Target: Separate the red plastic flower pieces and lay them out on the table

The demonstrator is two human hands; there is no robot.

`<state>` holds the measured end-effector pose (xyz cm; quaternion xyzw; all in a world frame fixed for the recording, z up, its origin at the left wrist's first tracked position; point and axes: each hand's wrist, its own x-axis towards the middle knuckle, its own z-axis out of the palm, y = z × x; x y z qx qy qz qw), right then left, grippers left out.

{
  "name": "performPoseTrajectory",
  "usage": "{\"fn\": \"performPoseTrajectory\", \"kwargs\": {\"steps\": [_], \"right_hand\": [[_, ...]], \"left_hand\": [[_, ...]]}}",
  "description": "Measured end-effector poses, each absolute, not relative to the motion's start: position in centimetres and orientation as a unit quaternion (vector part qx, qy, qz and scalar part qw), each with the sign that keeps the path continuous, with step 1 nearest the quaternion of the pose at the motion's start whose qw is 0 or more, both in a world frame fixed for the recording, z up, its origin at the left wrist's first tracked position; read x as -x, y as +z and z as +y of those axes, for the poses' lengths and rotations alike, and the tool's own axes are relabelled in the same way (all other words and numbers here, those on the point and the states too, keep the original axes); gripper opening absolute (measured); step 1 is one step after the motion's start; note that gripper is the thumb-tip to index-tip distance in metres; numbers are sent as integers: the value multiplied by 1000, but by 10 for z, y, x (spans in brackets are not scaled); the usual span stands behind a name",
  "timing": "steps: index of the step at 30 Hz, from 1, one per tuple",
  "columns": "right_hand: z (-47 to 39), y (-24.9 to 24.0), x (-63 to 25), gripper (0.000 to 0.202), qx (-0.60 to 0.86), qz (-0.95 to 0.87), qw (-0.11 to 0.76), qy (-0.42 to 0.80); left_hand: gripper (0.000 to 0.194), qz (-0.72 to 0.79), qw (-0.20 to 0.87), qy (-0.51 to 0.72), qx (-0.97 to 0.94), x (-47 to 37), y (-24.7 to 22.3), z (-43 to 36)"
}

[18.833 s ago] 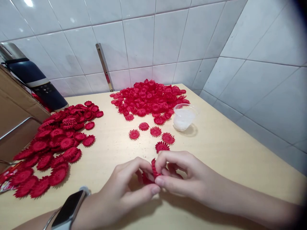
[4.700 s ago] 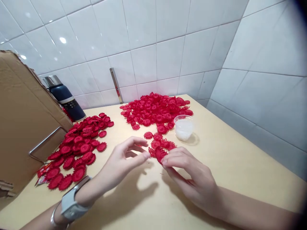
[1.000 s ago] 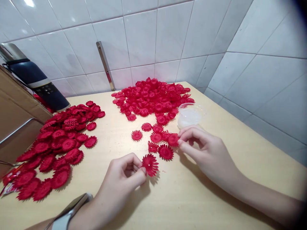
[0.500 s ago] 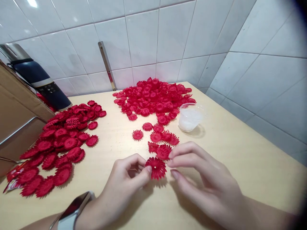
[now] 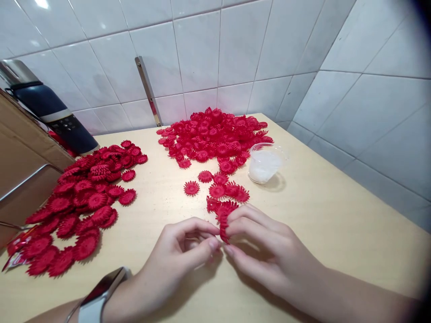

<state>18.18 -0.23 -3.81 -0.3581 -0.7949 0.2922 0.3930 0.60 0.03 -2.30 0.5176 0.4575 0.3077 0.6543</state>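
Note:
A red flower-shaped disc with a fringed edge (image 5: 223, 228) stands nearly edge-on between my hands, just above the table. The fingers and thumb of my right hand (image 5: 269, 246) are closed on its right side. My left hand (image 5: 188, 246) is pinched at its left side, fingertips against it; the exact contact is partly hidden. Right behind it lie more red flower discs (image 5: 218, 190), loose on the table, some overlapping.
A large heap of red flowers (image 5: 215, 134) lies at the back, another pile (image 5: 84, 193) at the left. A clear cup with white contents (image 5: 265, 166) stands right of the heap. At the left are a cardboard box (image 5: 30, 139) and a dark blue flask (image 5: 57, 112). Tiled walls bound the table.
The flower has turned from facing up to nearly edge-on. My right hand has moved left and closed on it; my left fingertips have shifted slightly right.

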Motion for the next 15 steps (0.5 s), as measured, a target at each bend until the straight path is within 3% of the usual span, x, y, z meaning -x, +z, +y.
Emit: {"fn": "performPoseTrajectory", "kwargs": {"steps": [15], "right_hand": [[-3, -40, -181, 19, 350, -772, 401, 347]], "left_hand": [[8, 440, 663, 300, -526, -6, -24, 2]]}}
